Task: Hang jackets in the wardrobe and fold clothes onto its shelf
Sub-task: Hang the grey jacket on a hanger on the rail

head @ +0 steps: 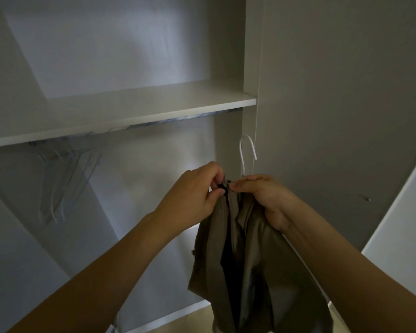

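Note:
A khaki jacket (255, 272) with a dark lining hangs from a white hanger whose hook (246, 152) sticks up above my hands. My left hand (195, 195) pinches the jacket's collar at a small dark part near the top. My right hand (262, 198) grips the collar and the hanger's neck just beside it. Both hands are held up in front of the open wardrobe, below its white shelf (120, 116).
Several white hangers (65, 181) hang on the rail (154, 122) under the shelf at the left. The wardrobe's side panel (251, 68) and closed door (346, 92) stand to the right. A white door edge (404, 212) juts in at the far right.

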`<state>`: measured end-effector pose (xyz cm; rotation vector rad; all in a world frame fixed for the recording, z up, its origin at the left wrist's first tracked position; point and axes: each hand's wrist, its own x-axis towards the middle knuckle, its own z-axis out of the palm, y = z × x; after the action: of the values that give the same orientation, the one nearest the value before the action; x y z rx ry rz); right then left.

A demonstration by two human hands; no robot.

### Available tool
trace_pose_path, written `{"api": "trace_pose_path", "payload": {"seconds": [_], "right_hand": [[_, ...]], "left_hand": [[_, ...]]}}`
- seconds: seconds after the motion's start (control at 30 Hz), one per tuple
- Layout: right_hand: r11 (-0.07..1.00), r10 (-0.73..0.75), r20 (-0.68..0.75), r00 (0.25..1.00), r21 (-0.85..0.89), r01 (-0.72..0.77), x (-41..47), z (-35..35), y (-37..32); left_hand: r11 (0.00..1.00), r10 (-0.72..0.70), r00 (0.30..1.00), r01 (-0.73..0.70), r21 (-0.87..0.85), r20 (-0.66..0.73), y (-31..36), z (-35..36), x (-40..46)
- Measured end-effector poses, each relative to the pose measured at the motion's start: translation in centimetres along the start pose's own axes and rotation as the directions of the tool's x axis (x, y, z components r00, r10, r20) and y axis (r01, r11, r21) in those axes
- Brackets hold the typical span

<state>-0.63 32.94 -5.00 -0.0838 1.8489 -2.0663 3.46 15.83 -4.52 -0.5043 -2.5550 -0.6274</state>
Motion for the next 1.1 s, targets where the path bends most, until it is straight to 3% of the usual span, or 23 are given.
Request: {"api": "trace_pose_path", "payload": {"seconds": [0.27,0.4,0.5,0.7,0.87,1.0,1.1], "right_hand": [[0.986,0.155,-0.062,0.986,0.063,-0.151,0.4,0.6,0.0],[0.983,0.159,-0.067,0.985,0.103,-0.152,0.6,0.9,-0.2],[0.972,0.160,-0.092,0.983,0.186,-0.141,0.9,1.4,0.1],[0.954,0.160,-0.160,0.974,0.279,-0.111,1.5,2.8,0.7],[0.991,0.116,-0.017,0.993,0.062,-0.115,1.3,2.3,-0.3],[0.966,0.020,0.066,0.998,-0.259,-0.002,0.9,1.2,-1.6],[0.928,-0.040,0.086,0.996,-0.366,0.069,0.8,1.3,-2.2]], "left_hand": [[0.949,-0.200,0.979,0.203,-0.242,0.035,-0.2,0.3,0.2],[1.000,0.006,1.000,-0.006,-0.030,0.005,-0.2,0.2,-0.2],[0.964,0.205,0.979,-0.203,0.171,0.003,-0.2,0.2,-0.7],[0.887,0.345,0.938,-0.320,0.333,-0.017,-0.7,0.3,-1.6],[0.909,0.317,0.944,-0.275,0.313,-0.093,-1.6,0.0,-1.9],[0.916,0.326,0.938,-0.284,0.282,-0.115,-1.6,-0.2,-1.9],[0.913,0.333,0.938,-0.295,0.283,-0.097,-1.4,-0.2,-2.0]]}}
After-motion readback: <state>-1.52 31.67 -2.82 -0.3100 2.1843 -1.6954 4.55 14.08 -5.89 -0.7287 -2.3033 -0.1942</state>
